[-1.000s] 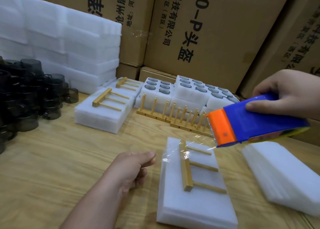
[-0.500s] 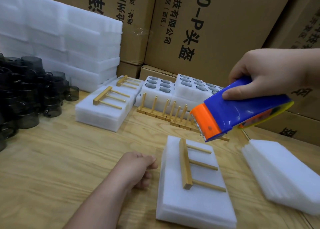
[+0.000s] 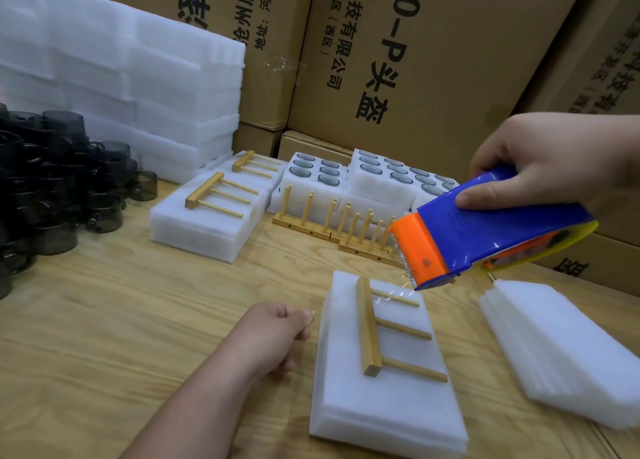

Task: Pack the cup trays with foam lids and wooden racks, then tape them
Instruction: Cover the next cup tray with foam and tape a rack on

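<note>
A white foam tray (image 3: 384,399) with its lid on lies in front of me on the wooden table. A wooden rack (image 3: 369,330) lies flat on top of it. My right hand (image 3: 550,160) grips a blue and orange tape dispenser (image 3: 485,236) just above the tray's far end. A strip of clear tape (image 3: 391,294) runs from its blade down to the rack's far peg. My left hand (image 3: 277,330) rests curled on the table beside the tray's left edge, its thumb and finger pinched together; whether they hold tape I cannot tell.
Two packed trays with racks (image 3: 211,216) sit further back left. Open cup trays (image 3: 381,178) and upright wooden racks (image 3: 332,223) stand behind. Thin foam lids (image 3: 568,347) are stacked at right, dark cups (image 3: 52,195) at left, foam blocks (image 3: 121,87) and cardboard boxes (image 3: 433,60) behind.
My right hand first lifted the dispenser up and left, then brought it back down toward the tray's far end with tape trailing. My left hand stayed beside the tray, curling slightly.
</note>
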The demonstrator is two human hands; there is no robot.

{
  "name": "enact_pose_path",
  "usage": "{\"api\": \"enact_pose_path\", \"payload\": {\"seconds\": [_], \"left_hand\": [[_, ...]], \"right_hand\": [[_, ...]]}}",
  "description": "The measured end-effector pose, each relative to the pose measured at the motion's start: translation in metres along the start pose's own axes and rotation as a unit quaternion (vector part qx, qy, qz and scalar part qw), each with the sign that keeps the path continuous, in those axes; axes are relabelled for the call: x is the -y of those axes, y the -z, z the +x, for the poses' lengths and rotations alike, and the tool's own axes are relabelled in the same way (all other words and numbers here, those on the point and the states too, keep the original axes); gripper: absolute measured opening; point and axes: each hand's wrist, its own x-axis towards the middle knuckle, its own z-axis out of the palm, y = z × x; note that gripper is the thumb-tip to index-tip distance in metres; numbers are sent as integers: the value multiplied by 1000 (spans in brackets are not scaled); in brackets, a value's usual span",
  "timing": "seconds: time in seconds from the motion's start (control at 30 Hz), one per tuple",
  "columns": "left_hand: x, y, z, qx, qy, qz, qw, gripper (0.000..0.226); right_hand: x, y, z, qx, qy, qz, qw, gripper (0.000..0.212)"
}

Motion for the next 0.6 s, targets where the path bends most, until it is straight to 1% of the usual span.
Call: {"api": "enact_pose_path", "payload": {"seconds": [0.23,0.37,0.47,0.53,0.6], "left_hand": [[0,-9,-7,-31,-1,90,995,33],[1,-16,-9,-42,-25,134,990,30],[0,-21,-13,-62,-35,165,984,24],[0,-24,-15,-82,-45,194,977,24],[2,-27,-15,-105,-56,217,969,24]], "right_hand": [[7,-1,5,16,17,-20,1000,63],[5,-6,6,21,13,-36,999,65],[-1,-9,6,16,11,-40,999,66],[-4,-13,5,18,11,-40,999,62],[-8,-16,5,16,11,-45,999,65]]}}
